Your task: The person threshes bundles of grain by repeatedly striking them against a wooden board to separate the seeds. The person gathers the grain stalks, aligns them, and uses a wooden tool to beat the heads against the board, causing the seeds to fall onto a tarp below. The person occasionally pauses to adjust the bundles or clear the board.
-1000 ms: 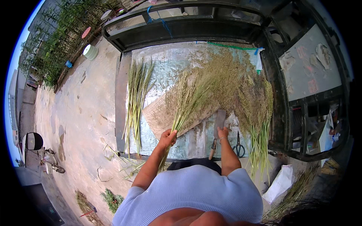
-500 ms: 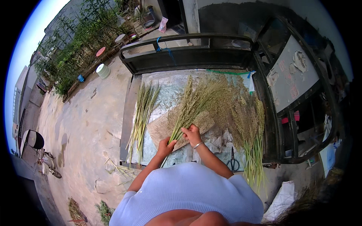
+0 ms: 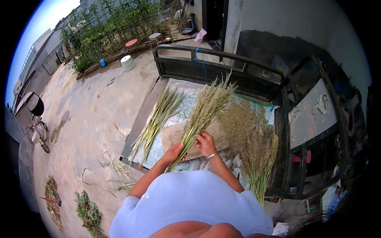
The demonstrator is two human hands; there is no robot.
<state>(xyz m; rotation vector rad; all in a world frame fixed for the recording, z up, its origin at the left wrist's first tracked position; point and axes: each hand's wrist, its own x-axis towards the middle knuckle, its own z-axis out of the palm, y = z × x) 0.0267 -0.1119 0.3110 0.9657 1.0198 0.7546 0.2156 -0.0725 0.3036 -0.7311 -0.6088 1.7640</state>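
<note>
A bundle of green seed-headed stalks (image 3: pixel 200 113), like broomcorn, slants up and away from me over the truck bed. Low on its stems, my left hand (image 3: pixel 174 152) is closed around it. My right hand (image 3: pixel 205 143), with a bracelet at the wrist, grips the bundle's right side a little higher up. Beneath the bundle lies a worn wooden board (image 3: pixel 170 135). To the left is a pile of thinner green stalks (image 3: pixel 156 121). On the right rests another pile of seed-headed stalks (image 3: pixel 260 158), with loose brownish seed heads (image 3: pixel 240 123) beyond it.
A black metal rail (image 3: pixel 238 71) borders the bed at the far side, and a side frame (image 3: pixel 289 103) stands on the right. Cut stalk scraps (image 3: pixel 119 170) lie on the concrete at left. Farther off are a pale bucket (image 3: pixel 127 62) and a red stool (image 3: pixel 131 42).
My view has turned, so the bed appears rotated and more ground shows at left. The bundle stands out more separately from the seed heads at right. Both hands keep hold of it.
</note>
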